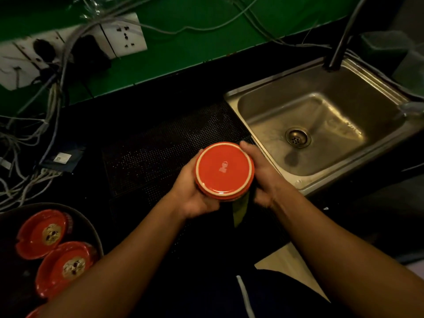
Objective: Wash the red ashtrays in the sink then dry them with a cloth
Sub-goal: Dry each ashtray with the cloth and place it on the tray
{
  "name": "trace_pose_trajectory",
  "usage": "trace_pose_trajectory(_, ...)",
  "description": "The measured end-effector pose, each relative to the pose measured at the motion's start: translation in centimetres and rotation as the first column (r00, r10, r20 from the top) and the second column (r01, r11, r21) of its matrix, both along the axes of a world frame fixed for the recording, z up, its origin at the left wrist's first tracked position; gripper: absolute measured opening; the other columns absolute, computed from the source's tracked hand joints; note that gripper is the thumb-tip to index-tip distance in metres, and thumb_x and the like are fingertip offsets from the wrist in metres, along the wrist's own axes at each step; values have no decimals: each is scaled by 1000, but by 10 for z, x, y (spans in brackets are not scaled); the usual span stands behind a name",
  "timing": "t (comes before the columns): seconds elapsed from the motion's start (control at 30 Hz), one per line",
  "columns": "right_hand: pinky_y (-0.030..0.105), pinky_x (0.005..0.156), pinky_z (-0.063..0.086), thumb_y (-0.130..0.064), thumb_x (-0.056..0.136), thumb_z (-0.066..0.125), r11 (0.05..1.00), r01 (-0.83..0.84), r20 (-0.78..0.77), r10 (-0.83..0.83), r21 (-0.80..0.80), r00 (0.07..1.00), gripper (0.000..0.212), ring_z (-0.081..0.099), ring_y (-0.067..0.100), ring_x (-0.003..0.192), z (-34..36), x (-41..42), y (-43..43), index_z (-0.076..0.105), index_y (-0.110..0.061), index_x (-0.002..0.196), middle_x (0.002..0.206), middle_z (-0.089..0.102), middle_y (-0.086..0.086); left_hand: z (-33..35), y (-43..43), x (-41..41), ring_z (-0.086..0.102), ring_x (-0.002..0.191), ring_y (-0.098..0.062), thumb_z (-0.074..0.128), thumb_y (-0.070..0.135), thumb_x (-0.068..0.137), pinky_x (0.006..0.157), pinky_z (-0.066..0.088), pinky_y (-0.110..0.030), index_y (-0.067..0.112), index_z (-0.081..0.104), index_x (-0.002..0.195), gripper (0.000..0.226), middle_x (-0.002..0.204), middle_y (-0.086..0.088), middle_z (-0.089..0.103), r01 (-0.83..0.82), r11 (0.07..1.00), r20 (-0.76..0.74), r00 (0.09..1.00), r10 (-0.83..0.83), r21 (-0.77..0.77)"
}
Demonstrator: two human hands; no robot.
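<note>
Holding a red round ceramic ashtray [223,171] upside down just left of the square stainless-steel sink [231,97], we are turning its flat base, edged with a pale ring, up toward the camera. Our left hand [195,196] is cupping the ashtray's left side, with the fingers curling beneath it and the thumb lying along the rim. Our right hand [261,177] is gripping the opposite side, and its thumb tip is resting on the far edge. A second red rim is showing under the base, and we cannot tell whether it belongs to the same piece or to another stacked below. A dull green cloth [239,211] is hanging down from under the ashtray between our wrists; we cannot tell which hand is pinching it. A black perforated mat [160,152] is lying directly left of the sink, below our hands. Well left of the sink and nearer to us, two more red ashtrays [43,232] with gold-patterned centres are sitting face up in a dark round tray [96,235]. A round metal drain [297,137] is sitting in the sink's floor, and a dark tap [341,42] is rising from its far rim. Behind the sink and to its left, grey cables [52,99] are trailing from a white socket panel [125,35] on a green wall [206,42].
</note>
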State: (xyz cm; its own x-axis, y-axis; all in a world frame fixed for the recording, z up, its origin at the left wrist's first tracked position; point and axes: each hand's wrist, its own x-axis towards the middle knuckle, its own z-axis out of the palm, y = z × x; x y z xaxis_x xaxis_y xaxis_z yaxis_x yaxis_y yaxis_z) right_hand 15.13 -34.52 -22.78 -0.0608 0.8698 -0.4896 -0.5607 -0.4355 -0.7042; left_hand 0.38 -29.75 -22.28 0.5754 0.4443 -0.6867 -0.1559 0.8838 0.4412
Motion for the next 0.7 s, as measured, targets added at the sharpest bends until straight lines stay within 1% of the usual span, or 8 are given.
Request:
trace_pose_trajectory(0.13,29,81,47,-48,93,51,995,10,541,-60,97,839,33,64,10,91,-14,8,12,58,-24,116,109,64,7,-8,2,5,69,78,-27,44,38,90,76,57,-41,6,72,93,43,88,-14,72,-133,991,22,991,132,15)
trace_pose_trajectory(0.2,23,87,39,-44,96,47,992,-11,777,-94,128,623,35,50,12,105,-24,12,12,49,-39,131,121,45,5,-15,4,6,67,85,-28,37,47,95,87,50,-41,9,68,102,50,90,-14,72,-142,989,-40,989,143,27)
trace_pose_trajectory(0.3,28,95,28,-41,95,47,986,-44,968,-148,160,202,30,35,16,109,-34,6,2,56,-36,124,114,34,-2,-20,3,13,69,73,-24,30,55,96,73,52,-35,10,66,100,58,82,-12,73,-110,992,-120,986,117,61)
trace_pose_trajectory(0.33,28,93,29,-45,93,47,987,-61,979,-139,150,147,31,36,16,107,-36,3,0,57,-32,120,112,37,-1,-21,2,17,69,68,-22,28,55,97,69,52,-34,10,66,98,59,79,-12,73,-104,992,-122,986,112,70)
trace_pose_trajectory(0.37,27,90,32,-46,93,48,989,-63,973,-121,135,199,33,41,15,104,-40,2,0,57,-27,118,112,42,1,-23,1,21,70,67,-21,27,55,97,68,52,-33,9,65,98,60,78,-12,73,-101,992,-132,985,111,81)
trace_pose_trajectory(0.5,31,79,50,-46,96,47,987,157,643,-102,-29,759,40,64,21,90,-37,2,7,65,-10,103,103,69,10,-28,3,29,69,75,-23,29,54,97,67,55,-33,7,65,105,60,87,-14,72,-108,988,-171,977,126,110)
trace_pose_trajectory(0.63,41,93,50,-49,87,60,972,90,382,0,-219,924,43,69,22,92,-34,15,8,68,-10,103,101,74,9,-29,7,30,66,90,-30,42,49,96,72,56,-39,5,62,119,54,112,-21,67,-160,976,-255,947,193,147)
trace_pose_trajectory(0.7,41,95,49,-45,78,65,979,66,210,-24,-195,978,53,67,24,94,-30,21,3,66,-7,114,111,70,13,-30,8,31,66,84,-28,45,40,98,71,56,-39,4,60,115,42,105,-19,68,-182,953,-302,919,253,243)
